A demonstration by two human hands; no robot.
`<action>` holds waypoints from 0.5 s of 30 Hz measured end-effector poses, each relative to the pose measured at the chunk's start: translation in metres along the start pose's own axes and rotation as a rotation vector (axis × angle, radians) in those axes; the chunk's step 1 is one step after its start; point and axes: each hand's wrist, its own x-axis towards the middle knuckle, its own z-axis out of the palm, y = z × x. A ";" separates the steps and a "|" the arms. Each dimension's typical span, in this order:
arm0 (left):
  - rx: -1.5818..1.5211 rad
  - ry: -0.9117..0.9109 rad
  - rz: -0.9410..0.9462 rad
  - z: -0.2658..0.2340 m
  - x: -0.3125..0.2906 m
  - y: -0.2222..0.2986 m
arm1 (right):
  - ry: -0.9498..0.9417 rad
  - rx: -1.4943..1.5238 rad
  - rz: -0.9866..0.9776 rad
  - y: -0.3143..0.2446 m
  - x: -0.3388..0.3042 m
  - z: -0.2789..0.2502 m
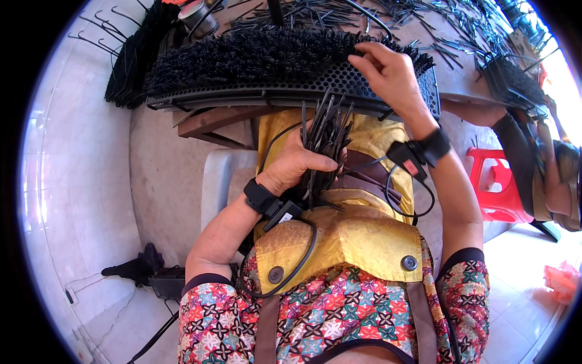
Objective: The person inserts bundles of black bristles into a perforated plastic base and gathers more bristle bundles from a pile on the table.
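My left hand is closed round a bundle of thin black strips, held upright in front of the yellow apron. Beyond it, a black perforated panel rests at the table's near edge. Dense black bristle-like strips cover most of the panel, with bare rows of holes along the near side and toward the right. My right hand is over the panel's right part, fingers curled and pinched at the edge of the bristles. What lies between those fingertips is too small to make out.
Loose black strips lie scattered over the table, and a metal tin stands behind the panel. Dark bristled pieces with wire hooks lean at the left. On the right are a red plastic stool and another person beside a similar panel.
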 end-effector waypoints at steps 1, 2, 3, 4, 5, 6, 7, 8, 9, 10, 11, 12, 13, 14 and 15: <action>-0.002 0.003 -0.001 0.001 0.000 0.000 | -0.080 0.209 0.113 -0.010 -0.008 -0.007; 0.002 0.008 0.000 0.002 0.000 0.001 | -0.161 0.418 0.227 -0.018 -0.016 -0.012; 0.010 0.012 -0.003 0.003 0.000 0.001 | -0.236 0.628 0.342 -0.023 -0.023 -0.016; 0.017 0.015 -0.005 0.004 0.001 0.002 | -0.281 0.710 0.367 -0.024 -0.029 -0.016; 0.036 0.014 0.000 0.004 0.002 0.000 | -0.282 0.792 0.396 -0.031 -0.035 -0.014; 0.059 0.014 0.004 0.003 0.002 -0.001 | -0.283 0.754 0.407 -0.029 -0.036 -0.009; 0.082 0.014 0.009 0.004 0.003 -0.001 | -0.284 0.715 0.417 -0.027 -0.039 -0.005; 0.071 0.007 0.010 0.005 0.002 0.000 | -0.271 0.703 0.419 -0.027 -0.040 -0.003; 0.060 -0.001 0.012 0.006 0.001 0.000 | -0.258 0.690 0.422 -0.027 -0.040 -0.001; 0.048 -0.009 0.014 0.006 0.001 0.001 | -0.246 0.676 0.424 -0.027 -0.040 0.000; 0.052 -0.021 0.009 0.004 0.001 0.001 | -0.224 0.673 0.432 -0.027 -0.039 0.000; 0.051 -0.032 0.005 0.001 0.002 -0.002 | -0.206 0.666 0.441 -0.028 -0.038 -0.002; 0.050 -0.042 0.000 0.000 0.002 -0.002 | -0.189 0.659 0.450 -0.030 -0.036 -0.004; 0.031 -0.032 -0.017 0.000 0.001 -0.001 | -0.146 0.683 0.444 -0.026 -0.033 -0.009; 0.012 -0.024 -0.035 0.003 0.000 0.002 | -0.102 0.705 0.439 -0.021 -0.027 -0.017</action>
